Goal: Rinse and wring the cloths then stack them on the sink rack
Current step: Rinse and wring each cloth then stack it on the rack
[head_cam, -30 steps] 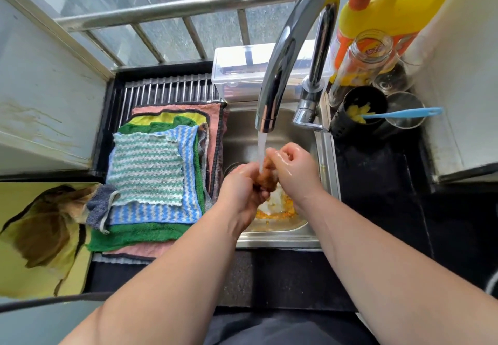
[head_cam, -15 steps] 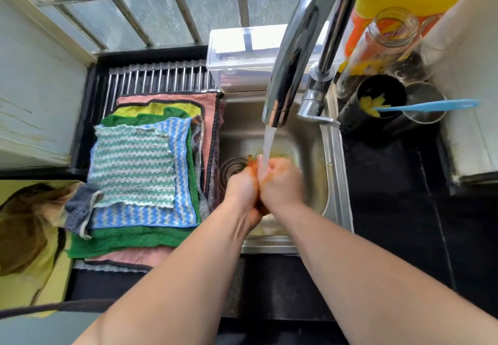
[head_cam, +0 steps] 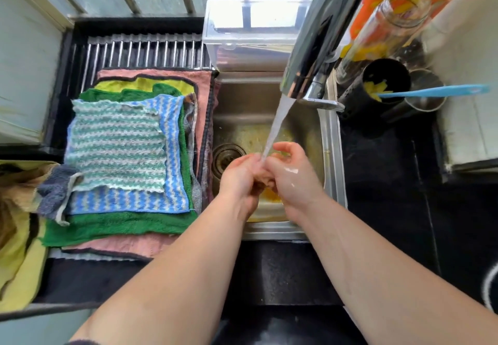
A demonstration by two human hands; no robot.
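Observation:
My left hand (head_cam: pixel 242 180) and my right hand (head_cam: pixel 293 180) are pressed together over the steel sink (head_cam: pixel 332 156), under the water running from the chrome faucet (head_cam: pixel 315 34). They squeeze a small orange cloth (head_cam: pixel 269 196), which is mostly hidden; only a bit shows below the palms. To the left, several cloths lie stacked flat on the sink rack (head_cam: pixel 140 53). A green-and-white striped cloth (head_cam: pixel 116 145) is on top, over blue-striped, green, yellow and pink ones.
A clear plastic box (head_cam: pixel 256 21) sits behind the sink. A glass jar (head_cam: pixel 385 21) and a black cup (head_cam: pixel 385 80) holding a blue-handled tool (head_cam: pixel 431 91) stand right of the faucet. A grey cloth (head_cam: pixel 54 193) and a yellow cloth (head_cam: pixel 18 250) lie left of the stack.
My view has tilted down and closer to the sink. Both hands stayed together under the stream, and the orange cloth is now more hidden between them.

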